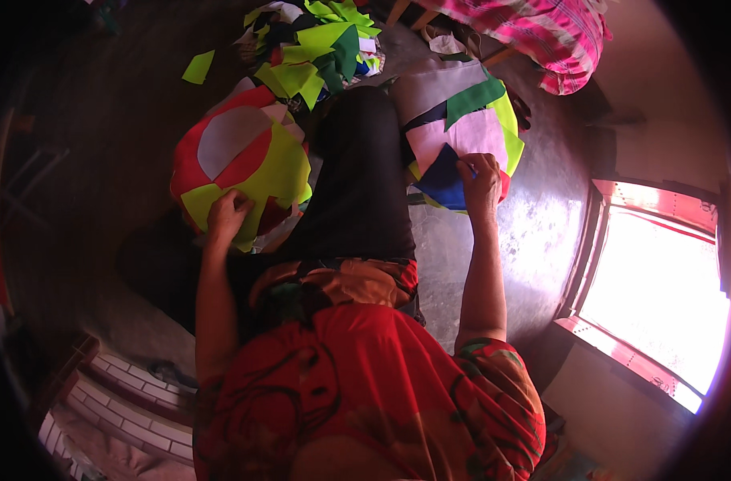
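Note:
To the left of my outstretched leg lies a round heap of cloth pieces with red, grey and lime-yellow ones on top. My left hand (230,212) pinches a lime-yellow cloth piece (277,178) near the heap's front edge. A grey cloth piece (217,144) and a red cloth piece (191,164) lie beside it. Right of the leg, a second heap carries a pink cloth piece (471,136), a green cloth strip (474,98) and a grey cloth piece (430,84). Over its near side, my right hand (482,180) has closed fingers on the corner of a dark blue cloth piece (443,178).
Beyond my knee spreads a loose pile of lime and green cloth scraps (321,48). One lime scrap (198,67) lies alone on the dark floor. A pink checked cloth (534,32) hangs at the far right. A bright window (662,293) is at right.

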A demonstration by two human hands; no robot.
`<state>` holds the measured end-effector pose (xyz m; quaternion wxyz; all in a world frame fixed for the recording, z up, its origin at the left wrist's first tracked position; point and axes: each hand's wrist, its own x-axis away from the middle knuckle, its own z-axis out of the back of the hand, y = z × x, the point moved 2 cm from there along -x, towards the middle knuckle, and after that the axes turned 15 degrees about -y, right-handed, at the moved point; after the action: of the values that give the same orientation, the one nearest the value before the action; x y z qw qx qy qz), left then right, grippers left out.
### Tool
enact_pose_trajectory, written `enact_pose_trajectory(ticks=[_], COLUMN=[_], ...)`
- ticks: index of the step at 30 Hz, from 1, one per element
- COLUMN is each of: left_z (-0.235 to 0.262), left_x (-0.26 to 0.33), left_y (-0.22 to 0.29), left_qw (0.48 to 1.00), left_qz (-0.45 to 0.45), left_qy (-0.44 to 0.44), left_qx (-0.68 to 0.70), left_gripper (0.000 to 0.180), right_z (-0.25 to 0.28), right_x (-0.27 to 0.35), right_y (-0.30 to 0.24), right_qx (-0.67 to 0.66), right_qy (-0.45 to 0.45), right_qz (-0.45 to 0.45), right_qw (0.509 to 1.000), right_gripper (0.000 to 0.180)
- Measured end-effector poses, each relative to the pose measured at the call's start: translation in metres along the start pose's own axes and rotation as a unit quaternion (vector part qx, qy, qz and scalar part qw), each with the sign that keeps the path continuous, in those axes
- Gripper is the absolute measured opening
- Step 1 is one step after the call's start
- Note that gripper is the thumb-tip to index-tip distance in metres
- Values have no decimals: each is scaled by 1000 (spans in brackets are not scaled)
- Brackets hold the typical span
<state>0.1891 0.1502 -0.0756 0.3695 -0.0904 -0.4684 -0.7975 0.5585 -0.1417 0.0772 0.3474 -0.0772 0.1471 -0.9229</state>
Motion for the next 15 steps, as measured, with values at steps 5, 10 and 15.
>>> enact_pose_trajectory(ticks=[5,10,15], left_z=[0,-1,2], left_x=[1,1,3], left_y=[2,0,1], left_qw=[1000,1000,1000], left_qz=[-12,-8,-23], left_qy=[4,3,-2], left_qx=[-6,1,7], left_gripper=[22,22,23], right_z=[2,12,43], right_x=[0,6,9], right_y=[8,0,-36], right_qx=[-68,-75,-157], right_qy=[19,-19,-37], right_qz=[17,3,-6], right_qw=[997,997,987], right_gripper=[11,12,12])
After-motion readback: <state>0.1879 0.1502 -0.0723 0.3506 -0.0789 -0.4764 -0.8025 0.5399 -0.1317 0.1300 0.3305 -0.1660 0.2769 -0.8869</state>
